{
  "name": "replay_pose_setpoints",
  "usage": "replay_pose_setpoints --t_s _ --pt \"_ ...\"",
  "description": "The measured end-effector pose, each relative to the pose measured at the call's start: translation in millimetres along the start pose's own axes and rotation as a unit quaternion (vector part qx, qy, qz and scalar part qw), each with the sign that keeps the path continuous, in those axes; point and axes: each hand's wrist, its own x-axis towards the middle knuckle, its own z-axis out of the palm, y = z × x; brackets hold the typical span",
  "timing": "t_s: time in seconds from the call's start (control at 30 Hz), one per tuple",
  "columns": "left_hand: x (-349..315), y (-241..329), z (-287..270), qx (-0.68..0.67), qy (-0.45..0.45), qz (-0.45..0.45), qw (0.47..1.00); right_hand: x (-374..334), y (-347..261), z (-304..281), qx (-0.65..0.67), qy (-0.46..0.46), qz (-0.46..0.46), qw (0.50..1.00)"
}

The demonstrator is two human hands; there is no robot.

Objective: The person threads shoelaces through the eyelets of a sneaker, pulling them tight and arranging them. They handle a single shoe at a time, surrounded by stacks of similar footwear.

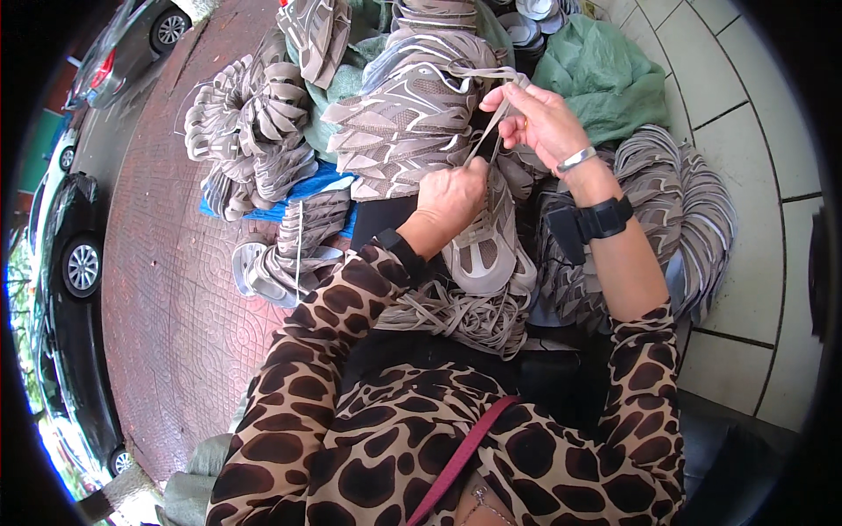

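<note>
A flat beige shoelace (491, 130) runs between my hands in front of my lap. My left hand (450, 198) is closed, with the lace coming out at its thumb side. Higher up and to the right, my right hand (545, 127) pinches the lace between thumb and forefinger, its other fingers curled. Just below the hands lies a grey-brown mesh shoe upper (482, 250), toe toward me, partly hidden by my left hand. A pile of loose beige laces (465, 320) rests in my lap under the toe.
Stacked shoe uppers (403, 123) rise straight ahead; more bundles lie at the left (250, 131) and right (693, 219). A green sack (601, 79) sits far right on pale floor tiles (737, 167). Red paving (175, 289) and a parked black car (74, 307) are at left.
</note>
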Motion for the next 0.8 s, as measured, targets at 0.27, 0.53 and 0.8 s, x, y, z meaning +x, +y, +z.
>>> replay_pose_setpoints --t_s 0.27,0.53,0.8 --pt "-92 14 34 -0.094 0.045 0.277 0.955 16 13 -12 -0.131 0.015 -0.060 0.989" --pt "-105 24 50 0.017 -0.062 0.300 0.952 74 8 -10 -0.343 0.051 -0.271 0.898" --pt "-67 -11 16 -0.368 0.103 0.006 0.924 54 -10 -10 -0.318 -0.018 -0.248 0.915"
